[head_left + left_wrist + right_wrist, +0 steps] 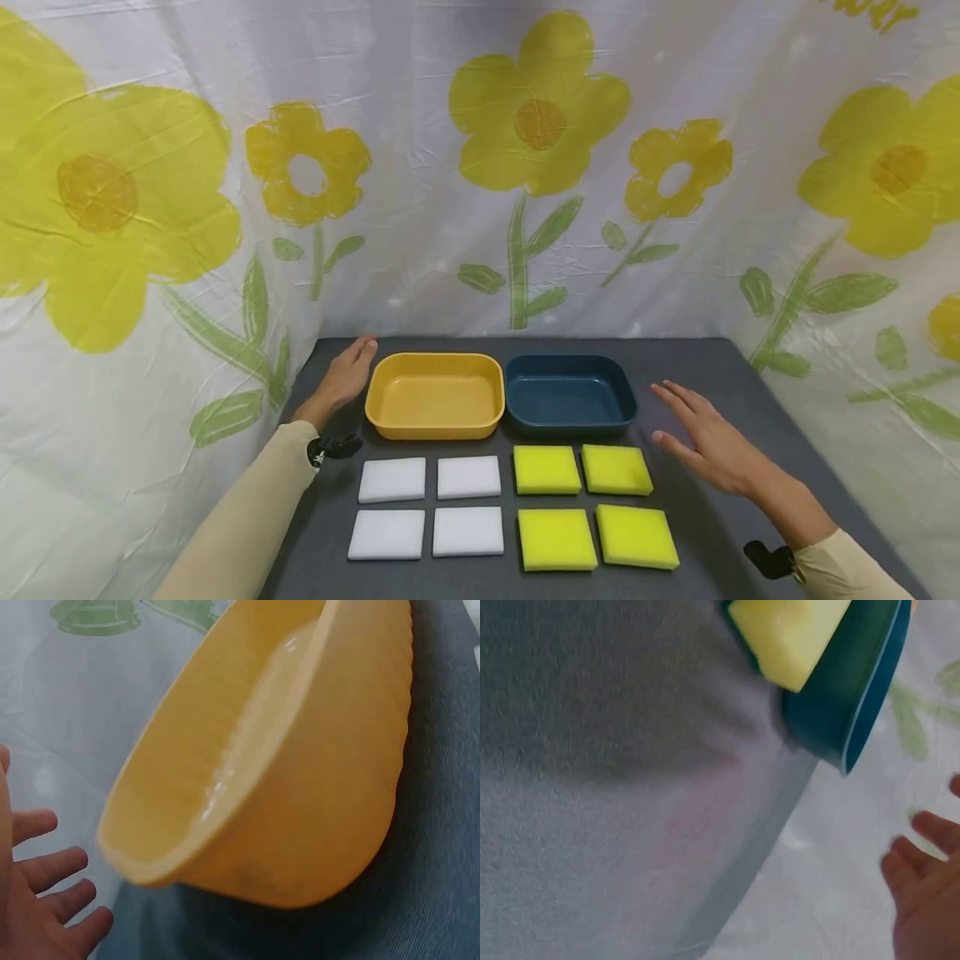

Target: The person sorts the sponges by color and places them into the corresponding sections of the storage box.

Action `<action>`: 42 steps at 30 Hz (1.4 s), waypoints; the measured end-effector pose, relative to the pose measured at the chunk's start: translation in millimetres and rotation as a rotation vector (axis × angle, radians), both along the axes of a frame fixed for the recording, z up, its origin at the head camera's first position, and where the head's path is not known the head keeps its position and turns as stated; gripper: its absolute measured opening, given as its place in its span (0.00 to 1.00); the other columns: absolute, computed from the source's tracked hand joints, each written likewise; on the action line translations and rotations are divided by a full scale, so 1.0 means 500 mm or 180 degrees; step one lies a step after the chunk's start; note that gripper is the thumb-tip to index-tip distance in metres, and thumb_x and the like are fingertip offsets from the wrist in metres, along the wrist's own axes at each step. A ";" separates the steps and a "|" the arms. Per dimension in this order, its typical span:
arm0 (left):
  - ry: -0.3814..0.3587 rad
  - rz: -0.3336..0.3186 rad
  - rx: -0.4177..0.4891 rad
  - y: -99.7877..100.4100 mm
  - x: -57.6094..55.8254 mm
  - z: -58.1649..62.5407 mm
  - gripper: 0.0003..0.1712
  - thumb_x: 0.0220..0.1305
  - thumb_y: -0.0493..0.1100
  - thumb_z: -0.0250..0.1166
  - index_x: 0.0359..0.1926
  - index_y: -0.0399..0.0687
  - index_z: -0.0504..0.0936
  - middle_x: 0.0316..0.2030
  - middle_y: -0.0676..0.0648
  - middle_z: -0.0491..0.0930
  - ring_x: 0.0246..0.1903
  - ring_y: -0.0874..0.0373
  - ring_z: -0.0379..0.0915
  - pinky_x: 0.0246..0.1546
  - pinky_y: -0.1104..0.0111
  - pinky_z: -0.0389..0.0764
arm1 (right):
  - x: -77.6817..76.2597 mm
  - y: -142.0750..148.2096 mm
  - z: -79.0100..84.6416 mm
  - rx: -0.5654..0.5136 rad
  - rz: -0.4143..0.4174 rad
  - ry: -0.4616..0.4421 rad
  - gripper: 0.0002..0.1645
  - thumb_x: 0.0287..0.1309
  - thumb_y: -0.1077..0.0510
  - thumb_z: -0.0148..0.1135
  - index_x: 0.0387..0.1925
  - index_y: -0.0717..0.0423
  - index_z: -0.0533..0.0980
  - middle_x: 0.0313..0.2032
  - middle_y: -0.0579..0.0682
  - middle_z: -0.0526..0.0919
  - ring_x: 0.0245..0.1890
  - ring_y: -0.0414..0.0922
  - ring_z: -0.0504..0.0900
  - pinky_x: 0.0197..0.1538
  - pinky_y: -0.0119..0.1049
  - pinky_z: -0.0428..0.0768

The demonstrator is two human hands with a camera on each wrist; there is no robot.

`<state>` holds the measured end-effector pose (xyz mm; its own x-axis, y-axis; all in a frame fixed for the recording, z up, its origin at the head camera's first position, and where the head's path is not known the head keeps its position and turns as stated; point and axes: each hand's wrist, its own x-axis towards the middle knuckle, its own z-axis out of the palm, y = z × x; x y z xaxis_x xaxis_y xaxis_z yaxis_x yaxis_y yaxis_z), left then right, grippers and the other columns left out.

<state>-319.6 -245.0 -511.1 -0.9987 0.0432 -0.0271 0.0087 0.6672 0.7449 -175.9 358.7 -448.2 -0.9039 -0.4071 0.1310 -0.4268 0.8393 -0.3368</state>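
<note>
A yellow-orange basin (435, 432) and a dark blue basin (570, 429) stand side by side at the back of the table. Close by the left end of the yellow-orange basin is my left hand (347, 377), its fingers straight and holding nothing. To the right of the blue basin my right hand (708, 442) hovers with fingers spread, also holding nothing. In front of the basins lie several flat white sponges (392, 481) on the left and several yellow sponges (557, 540) on the right, each set in two rows. Both basins show bare floors inside.
The dark grey table (442, 579) ends at the back against a white cloth (405, 283) printed with yellow flowers. The cloth also hangs along both sides. Dark wrist straps (337, 447) sit on both wrists, over or by light sleeves (240, 517).
</note>
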 end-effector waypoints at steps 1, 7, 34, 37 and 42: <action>-0.0069 0.0009 0.0042 0.003 -0.001 -0.003 0.42 0.89 0.67 0.33 0.87 0.47 0.58 0.85 0.35 0.59 0.83 0.32 0.54 0.81 0.34 0.55 | 0.004 -0.004 0.002 0.0024 0.0012 -0.0099 0.45 0.81 0.42 0.62 0.87 0.51 0.57 0.83 0.68 0.57 0.78 0.74 0.62 0.65 0.80 0.70; -0.0284 0.0011 0.0220 0.011 -0.004 -0.029 0.40 0.90 0.64 0.34 0.87 0.45 0.58 0.84 0.34 0.59 0.82 0.32 0.55 0.82 0.37 0.56 | 0.028 -0.029 0.007 0.0169 0.0084 -0.0547 0.48 0.77 0.35 0.65 0.85 0.53 0.62 0.81 0.68 0.63 0.76 0.74 0.68 0.63 0.77 0.76; -0.0291 0.0144 0.0883 0.043 -0.018 -0.076 0.29 0.92 0.50 0.40 0.80 0.42 0.68 0.75 0.33 0.72 0.68 0.36 0.73 0.73 0.41 0.71 | 0.117 -0.080 -0.081 0.0318 0.0394 -0.1664 0.29 0.51 0.48 0.87 0.49 0.36 0.76 0.48 0.38 0.77 0.44 0.38 0.73 0.44 0.40 0.80; -0.0264 0.0146 0.0819 0.051 -0.021 -0.075 0.28 0.92 0.49 0.40 0.79 0.42 0.69 0.74 0.33 0.73 0.67 0.36 0.73 0.72 0.41 0.72 | 0.120 -0.079 -0.090 0.0371 0.0400 -0.1520 0.29 0.51 0.50 0.87 0.47 0.36 0.76 0.45 0.35 0.77 0.42 0.36 0.73 0.44 0.39 0.81; -0.0316 0.0141 0.0820 0.063 -0.023 -0.073 0.28 0.92 0.50 0.40 0.79 0.43 0.68 0.73 0.34 0.73 0.67 0.38 0.73 0.72 0.42 0.72 | 0.121 -0.077 -0.094 0.0363 0.0401 -0.1475 0.28 0.51 0.53 0.87 0.47 0.36 0.75 0.43 0.35 0.77 0.40 0.35 0.72 0.42 0.39 0.79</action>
<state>-331.2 -213.6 -547.6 -0.9928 0.0177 -0.1187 -0.0978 0.4539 0.8857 -115.2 320.3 -495.1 -0.7995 -0.5052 -0.3250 -0.3542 0.8334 -0.4243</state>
